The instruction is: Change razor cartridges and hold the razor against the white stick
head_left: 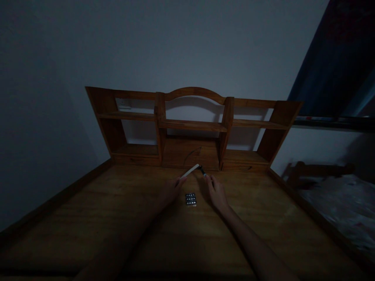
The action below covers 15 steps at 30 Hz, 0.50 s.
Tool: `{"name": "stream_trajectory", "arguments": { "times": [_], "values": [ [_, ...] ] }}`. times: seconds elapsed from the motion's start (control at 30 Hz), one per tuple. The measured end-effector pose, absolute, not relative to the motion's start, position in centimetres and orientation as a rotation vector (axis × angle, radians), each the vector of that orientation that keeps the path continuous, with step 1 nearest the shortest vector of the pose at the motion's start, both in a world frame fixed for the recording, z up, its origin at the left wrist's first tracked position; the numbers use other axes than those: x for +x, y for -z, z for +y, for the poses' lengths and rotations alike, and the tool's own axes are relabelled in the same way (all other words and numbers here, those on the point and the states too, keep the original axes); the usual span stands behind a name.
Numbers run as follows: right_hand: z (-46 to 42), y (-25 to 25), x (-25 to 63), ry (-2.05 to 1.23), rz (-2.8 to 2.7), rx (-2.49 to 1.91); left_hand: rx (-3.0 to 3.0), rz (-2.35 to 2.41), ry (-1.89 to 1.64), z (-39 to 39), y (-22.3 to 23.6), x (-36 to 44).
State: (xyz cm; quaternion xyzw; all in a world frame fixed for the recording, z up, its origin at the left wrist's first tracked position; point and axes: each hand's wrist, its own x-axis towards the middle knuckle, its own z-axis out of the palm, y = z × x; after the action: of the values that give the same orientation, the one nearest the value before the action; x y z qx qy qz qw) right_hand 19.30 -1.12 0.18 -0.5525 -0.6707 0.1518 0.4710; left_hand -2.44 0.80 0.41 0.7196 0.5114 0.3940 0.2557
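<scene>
My left hand (173, 188) is closed on a flat, pale stick (190, 171), which slants up and to the right. Closed too, my right hand (215, 191) holds a slim dark tool (202, 171) with a small black head, razor-like in shape. The tool's head is at the far end of the stick; whether they touch I cannot tell. On the desk between my forearms lies a small black pack (190, 199) with rows of pale shapes, too small and dim to make out.
The wooden desk (96, 207) has raised side rims. Along its back stands a wooden shelf unit (193, 125) against the wall, with drawers at its base. A thin dark line, perhaps a cord (191, 152), shows behind the tools. Plastic-wrapped bedding or bags (342, 207) lie at right.
</scene>
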Motion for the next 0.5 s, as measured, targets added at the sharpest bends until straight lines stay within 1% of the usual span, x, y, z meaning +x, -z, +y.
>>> {"name": "stream_trajectory", "arguments": {
  "times": [0.17,0.3,0.5],
  "values": [
    [-1.0,-0.1,19.3,-0.348,-1.636,-1.367,1.938,1.379,-1.159,0.5,-0.6,-2.5],
    [-1.2,-0.3,19.2,-0.341,-1.65,-1.38,1.933,1.339,-1.12,0.2,-0.6,-1.7],
    [-1.2,-0.2,19.3,-0.323,-1.63,-1.364,1.87,1.453,-1.185,0.6,-0.3,-2.1]
  ]
}}
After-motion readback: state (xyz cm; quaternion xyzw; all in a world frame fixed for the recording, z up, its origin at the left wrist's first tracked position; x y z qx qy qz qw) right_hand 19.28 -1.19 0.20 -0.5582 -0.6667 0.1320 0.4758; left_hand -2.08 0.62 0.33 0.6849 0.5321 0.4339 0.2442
